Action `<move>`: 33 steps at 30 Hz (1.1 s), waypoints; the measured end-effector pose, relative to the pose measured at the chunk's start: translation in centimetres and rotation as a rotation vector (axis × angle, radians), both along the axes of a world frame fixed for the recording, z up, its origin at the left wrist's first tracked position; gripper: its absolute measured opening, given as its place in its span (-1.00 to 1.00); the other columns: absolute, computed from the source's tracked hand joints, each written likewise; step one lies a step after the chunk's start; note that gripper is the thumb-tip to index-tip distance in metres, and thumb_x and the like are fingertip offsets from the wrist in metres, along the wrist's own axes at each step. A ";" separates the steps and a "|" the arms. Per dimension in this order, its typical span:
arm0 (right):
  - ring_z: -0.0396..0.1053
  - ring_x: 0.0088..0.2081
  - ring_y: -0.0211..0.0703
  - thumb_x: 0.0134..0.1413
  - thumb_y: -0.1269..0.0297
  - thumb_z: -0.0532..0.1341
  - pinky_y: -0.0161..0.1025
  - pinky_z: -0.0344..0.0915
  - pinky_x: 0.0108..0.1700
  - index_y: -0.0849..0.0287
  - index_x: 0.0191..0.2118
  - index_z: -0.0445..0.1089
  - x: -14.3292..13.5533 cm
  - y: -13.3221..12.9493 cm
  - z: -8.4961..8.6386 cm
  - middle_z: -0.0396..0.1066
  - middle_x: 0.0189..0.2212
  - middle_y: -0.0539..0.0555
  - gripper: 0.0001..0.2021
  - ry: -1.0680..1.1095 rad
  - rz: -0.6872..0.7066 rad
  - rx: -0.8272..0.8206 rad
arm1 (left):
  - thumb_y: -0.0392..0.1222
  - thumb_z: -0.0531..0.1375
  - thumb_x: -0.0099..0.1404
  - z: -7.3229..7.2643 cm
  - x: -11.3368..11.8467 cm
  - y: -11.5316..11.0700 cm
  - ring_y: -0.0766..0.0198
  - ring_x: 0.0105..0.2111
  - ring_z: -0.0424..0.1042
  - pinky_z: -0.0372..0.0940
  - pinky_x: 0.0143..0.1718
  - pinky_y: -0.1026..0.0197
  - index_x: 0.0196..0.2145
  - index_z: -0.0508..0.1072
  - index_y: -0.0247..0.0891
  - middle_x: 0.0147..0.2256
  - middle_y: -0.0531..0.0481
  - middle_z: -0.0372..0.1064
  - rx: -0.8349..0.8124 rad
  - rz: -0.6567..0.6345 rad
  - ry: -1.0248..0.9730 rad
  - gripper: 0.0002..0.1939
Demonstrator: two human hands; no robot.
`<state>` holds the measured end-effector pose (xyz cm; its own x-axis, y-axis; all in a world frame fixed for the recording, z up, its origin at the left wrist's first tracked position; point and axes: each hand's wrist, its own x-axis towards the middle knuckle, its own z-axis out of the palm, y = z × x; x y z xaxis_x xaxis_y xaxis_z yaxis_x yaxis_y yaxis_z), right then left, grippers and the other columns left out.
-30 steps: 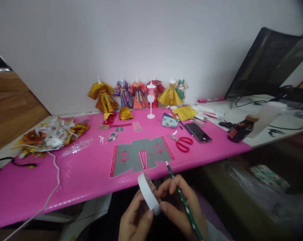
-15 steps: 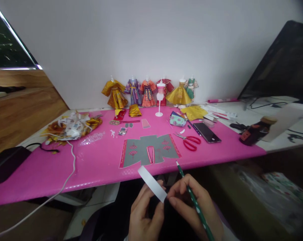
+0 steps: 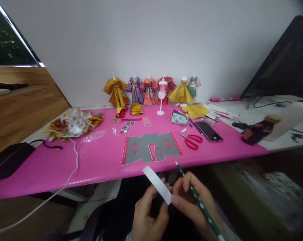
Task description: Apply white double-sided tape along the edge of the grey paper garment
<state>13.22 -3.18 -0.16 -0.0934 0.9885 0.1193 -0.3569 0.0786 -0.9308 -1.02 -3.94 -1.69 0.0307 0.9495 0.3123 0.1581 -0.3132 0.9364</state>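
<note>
Head view, looking forward and down: both hands sit below the near edge of the pink table mat (image 3: 96, 164), close to the person's lap, so the work is done in the air rather than on the surface. One white tape roll (image 3: 157, 184) is held edge-on between the two hands. The left hand (image 3: 149, 219) is curled around it from below, thumb against its lower end; the right hand (image 3: 191, 204) pinches the same end with thumb and forefinger. The right hand also keeps one green dotted pencil (image 3: 198, 201) tucked between its fingers, tip pointing up towards the table. Whether a strip of tape is being lifted cannot be told. On the mat, one flat grey paper garment cut-out (image 3: 151, 152) lies face up, centred just ahead of the hands and within direct reach. To its right lie one pair of red-handled scissors (image 3: 191, 140) and one dark phone (image 3: 208, 131), side by side but apart. At the back, against the wall, six finished paper dresses (image 3: 151, 90) stand in a row, with one white mannequin stand (image 3: 162, 98) in front of them, kept clear of the working area. One heap of paper scraps (image 3: 73, 124) is pushed to the left side, and one white cable (image 3: 73, 167) runs from beside it off the near edge.
</note>
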 end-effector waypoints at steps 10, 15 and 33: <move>0.14 -0.53 -0.36 0.01 0.31 0.33 -0.40 0.03 -0.50 0.08 -0.39 0.05 0.1 -0.2 0.4 0.32 -0.50 -0.12 -0.64 -0.083 -0.028 0.018 | -0.29 0.23 0.25 0.1 -0.4 -0.5 0.08 0.10 0.37 0.28 0.10 0.19 0.03 0.42 -0.02 0.07 -0.03 0.44 -0.241 -0.144 -0.379 -0.60; 0.21 -0.51 -0.33 -0.04 0.42 0.28 -0.37 0.09 -0.46 0.08 -0.43 0.06 -0.1 -0.3 0.7 0.31 -0.52 -0.13 -0.69 -0.286 -0.148 0.097 | -0.16 0.26 0.25 0.0 -0.8 -0.4 0.05 0.15 0.31 0.21 0.16 0.15 0.05 0.45 0.00 0.11 -0.02 0.41 -0.282 -0.211 -0.526 -0.60; 0.19 -0.48 -0.28 -0.04 0.32 0.29 -0.32 0.16 -0.42 0.08 -0.42 0.12 0.2 -0.6 2.4 0.29 -0.49 -0.10 -0.74 -0.398 -0.054 0.069 | -0.01 0.24 0.25 1.2 0.2 -0.8 0.08 0.06 0.35 0.20 0.09 0.18 -0.03 0.51 -0.07 -0.01 0.01 0.48 -0.401 -0.142 -0.508 -0.66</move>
<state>13.43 -3.77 2.19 -0.0936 0.9842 0.1503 0.0361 0.1542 -0.9874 -0.82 -4.76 -0.50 0.1059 0.9928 -0.0561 -0.3506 0.0900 0.9322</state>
